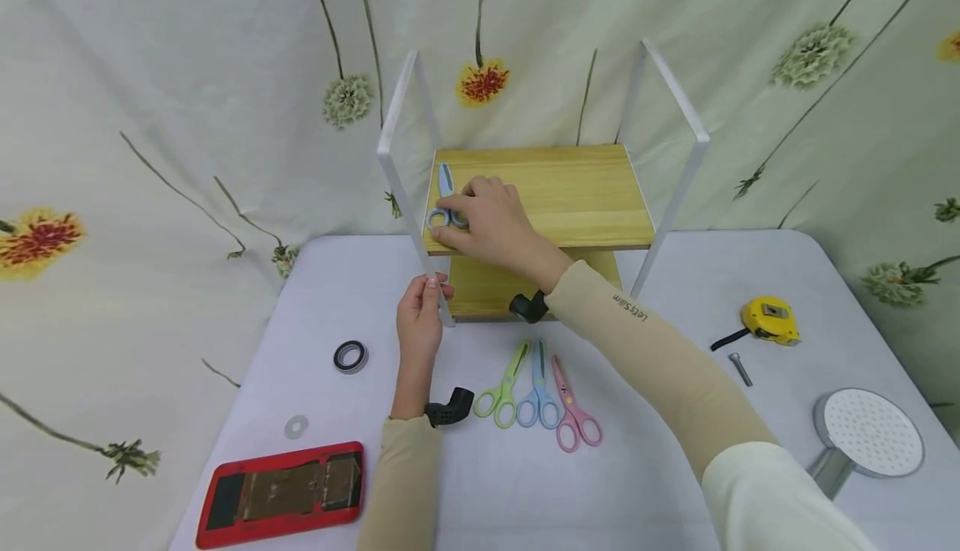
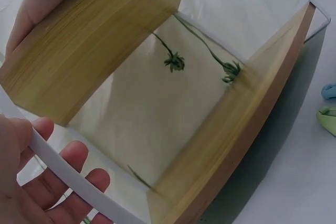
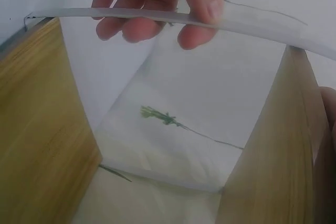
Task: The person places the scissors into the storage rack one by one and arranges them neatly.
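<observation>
A two-tier wooden shelf (image 1: 555,192) with a white metal frame stands at the back of the table. A pair of blue scissors (image 1: 446,177) lies at the left end of its upper board, blades pointing to the back. My right hand (image 1: 491,217) reaches over from the right and holds the scissors at the handles, thumb in front; its fingers partly cover one handle loop. Lower down, my left hand (image 1: 420,315) grips the left front post (image 1: 401,188) of the frame. The left wrist view shows its thumb and fingers around the white bar (image 2: 79,182).
Green scissors (image 1: 514,372), blue scissors (image 1: 538,376) and pink scissors (image 1: 567,397) lie before the shelf. A black ring (image 1: 338,359), washer (image 1: 296,427) and red case (image 1: 352,508) are left; a tape measure (image 1: 770,320), bolt (image 1: 740,369) and shower head (image 1: 870,433) right.
</observation>
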The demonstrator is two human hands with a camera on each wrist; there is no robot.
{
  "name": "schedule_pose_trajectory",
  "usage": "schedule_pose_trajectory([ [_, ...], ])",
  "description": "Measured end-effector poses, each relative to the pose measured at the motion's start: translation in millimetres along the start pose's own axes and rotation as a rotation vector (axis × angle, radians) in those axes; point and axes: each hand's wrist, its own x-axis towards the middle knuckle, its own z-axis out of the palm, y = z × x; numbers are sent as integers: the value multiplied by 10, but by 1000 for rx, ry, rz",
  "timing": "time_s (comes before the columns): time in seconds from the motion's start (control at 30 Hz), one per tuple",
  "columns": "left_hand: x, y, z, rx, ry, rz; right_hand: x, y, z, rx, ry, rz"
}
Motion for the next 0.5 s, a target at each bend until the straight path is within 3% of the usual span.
schedule_pose_trajectory([
  [0.5, -6, -1, -3, -1, 2, -6, -18, -4, 23, -21, 22, -22],
])
